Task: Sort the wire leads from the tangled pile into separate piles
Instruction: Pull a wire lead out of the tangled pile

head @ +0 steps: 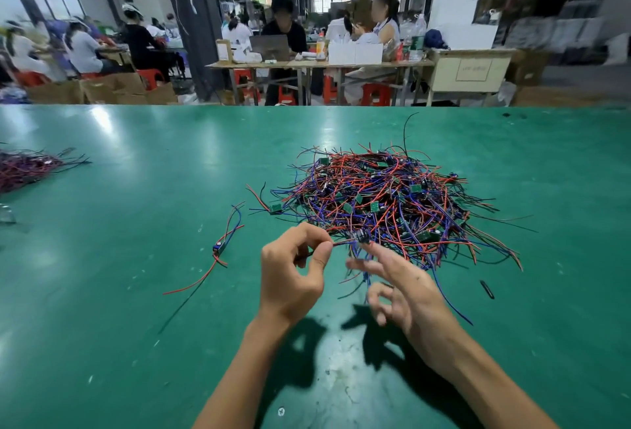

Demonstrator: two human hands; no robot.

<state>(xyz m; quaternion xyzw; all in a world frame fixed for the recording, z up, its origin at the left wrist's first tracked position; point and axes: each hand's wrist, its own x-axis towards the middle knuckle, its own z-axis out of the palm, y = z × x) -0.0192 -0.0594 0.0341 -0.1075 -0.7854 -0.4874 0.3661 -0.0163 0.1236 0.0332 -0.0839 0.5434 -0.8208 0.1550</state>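
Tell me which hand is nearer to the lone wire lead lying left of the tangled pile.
Left. The left hand sits just right of the lone wire lead, pinching another wire; the right hand is farther right, at the tangled pile.

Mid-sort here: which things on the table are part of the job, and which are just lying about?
Job: tangled pile; lead pinched in left hand; right hand; single lead set aside; far-left pile.

Lying about: small black piece; clear object at left edge.

Red, blue and black wire leads [382, 203] with green boards on a green table [136, 258].
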